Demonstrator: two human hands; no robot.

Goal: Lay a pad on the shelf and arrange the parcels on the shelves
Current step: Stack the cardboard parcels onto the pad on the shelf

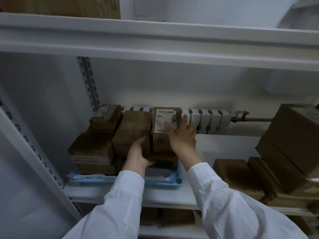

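A blue pad (162,183) lies on the left part of the white middle shelf (193,194). Several brown cardboard parcels are stacked on it. My right hand (181,135) grips the right side of an upright labelled parcel (164,121) atop the stack, thumb on its white label. My left hand (138,154) holds the front lower corner of the brown parcel (133,130) beside it. Further left sits a low stack of parcels (93,149) with a small parcel (105,119) on top.
More brown parcels (238,176) and a large box (293,135) crowd the shelf's right end. A white radiator (208,121) with a pipe runs along the back wall. A perforated upright (89,83) stands at the left. Another shelf (155,42) spans overhead; boxes lie below.
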